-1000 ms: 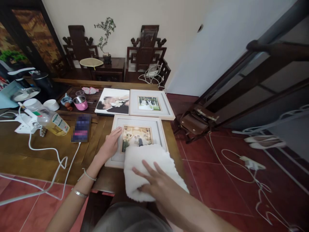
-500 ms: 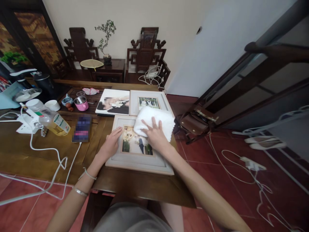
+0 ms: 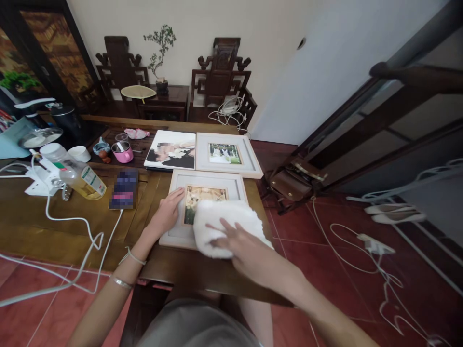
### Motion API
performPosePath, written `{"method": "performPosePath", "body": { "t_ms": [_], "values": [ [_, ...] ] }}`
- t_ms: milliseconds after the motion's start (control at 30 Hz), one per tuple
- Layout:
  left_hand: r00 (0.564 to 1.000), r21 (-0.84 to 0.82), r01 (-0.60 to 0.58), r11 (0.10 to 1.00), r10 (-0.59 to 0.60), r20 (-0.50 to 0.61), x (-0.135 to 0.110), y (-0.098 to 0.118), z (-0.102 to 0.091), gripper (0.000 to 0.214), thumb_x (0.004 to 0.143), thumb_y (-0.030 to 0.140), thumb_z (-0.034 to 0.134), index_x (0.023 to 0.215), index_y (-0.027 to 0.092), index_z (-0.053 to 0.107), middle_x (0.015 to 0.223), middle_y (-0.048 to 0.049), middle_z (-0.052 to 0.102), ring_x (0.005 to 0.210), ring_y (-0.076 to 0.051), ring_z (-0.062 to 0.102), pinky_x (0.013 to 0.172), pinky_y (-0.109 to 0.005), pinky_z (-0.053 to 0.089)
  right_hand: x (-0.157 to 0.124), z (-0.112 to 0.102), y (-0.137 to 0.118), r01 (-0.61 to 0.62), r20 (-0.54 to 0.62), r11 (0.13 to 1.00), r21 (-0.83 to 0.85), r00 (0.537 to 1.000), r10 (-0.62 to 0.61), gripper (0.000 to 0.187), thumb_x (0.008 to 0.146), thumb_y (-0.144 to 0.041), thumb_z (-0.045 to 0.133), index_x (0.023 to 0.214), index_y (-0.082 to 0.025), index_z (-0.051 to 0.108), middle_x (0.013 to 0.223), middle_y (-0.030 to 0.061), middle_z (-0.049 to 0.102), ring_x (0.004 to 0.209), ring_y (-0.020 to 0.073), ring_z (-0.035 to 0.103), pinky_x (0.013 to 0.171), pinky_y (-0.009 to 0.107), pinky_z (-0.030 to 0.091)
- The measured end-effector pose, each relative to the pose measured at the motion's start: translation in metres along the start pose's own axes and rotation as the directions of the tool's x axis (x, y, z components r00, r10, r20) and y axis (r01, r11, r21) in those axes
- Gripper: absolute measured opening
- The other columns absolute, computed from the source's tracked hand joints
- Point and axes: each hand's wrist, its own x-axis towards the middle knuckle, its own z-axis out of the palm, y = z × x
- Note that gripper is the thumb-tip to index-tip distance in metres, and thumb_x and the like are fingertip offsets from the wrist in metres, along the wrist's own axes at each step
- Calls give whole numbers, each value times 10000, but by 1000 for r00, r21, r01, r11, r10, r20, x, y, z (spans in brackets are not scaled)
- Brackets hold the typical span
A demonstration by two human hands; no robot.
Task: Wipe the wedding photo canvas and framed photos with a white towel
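Observation:
A light wooden picture frame (image 3: pixel 237 182) with a photo inside lies flat on the table in front of me. My left hand (image 3: pixel 168 209) rests on its left side, fingers stretched out flat. Over the frame's lower right part is a fluffy white cloth (image 3: pixel 213 217), which hides much of the photo. My right hand (image 3: pixel 231 241) presses on this cloth and holds it, slightly blurred, with fingers apart. Behind it lie a second picture frame (image 3: pixel 249 166) with a photo and, to its left, a photo panel (image 3: pixel 170 149).
Left on the table (image 3: pixel 29 236) are a phone (image 3: pixel 123 189) on a cable, a bottle of yellowish liquid (image 3: pixel 85 180), a white power strip (image 3: pixel 41 180) and a pink mug (image 3: pixel 123 153). A brown bag (image 3: pixel 291 183) stands right of the table. Cables (image 3: pixel 361 260) cross the red floor.
My right hand and the white cloth have moved toward me, off the far frame and down to the near frame's lower edge. My left hand has stayed on the frame.

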Motion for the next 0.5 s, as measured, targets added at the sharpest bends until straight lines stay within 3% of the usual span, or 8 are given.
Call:
{"method": "performPosePath", "body": {
  "t_ms": [133,233,367,500],
  "values": [
    [999,-17,-32,999,33,11,-1,-1,-2,653,785,-43,325,1380,179,474,1464,-114,453,1395,-211,362,1151,-516,290,59,2,38,-150,-297,977,-151,950,100,706,675,67,434,1317,-191,572,1538,56,327,1439,374,134,1125,627,168],
    [999,-21,-44,999,44,-4,-1,-3,-1,632,795,-34,318,1378,152,475,1456,-132,459,1394,-212,364,1151,-514,291,95,1,48,-221,-403,955,-200,907,125,650,722,36,461,1327,-180,560,1554,67,287,1428,428,102,1084,697,161],
    [998,-53,-43,998,41,-38,0,-2,-1,589,828,-7,315,1368,154,485,1440,-130,480,1376,-210,395,1146,-484,318,101,9,24,-121,-358,964,-236,933,30,597,748,-8,495,1315,-177,573,1554,81,286,1416,467,90,1074,724,126],
    [999,-48,-8,999,6,-40,1,-1,0,551,845,19,329,1355,138,498,1439,-138,480,1372,-225,401,1143,-480,327,61,21,-10,70,-201,983,-169,974,-104,669,692,35,450,1296,-217,593,1552,61,293,1423,440,98,1086,701,154]
  ]
}}
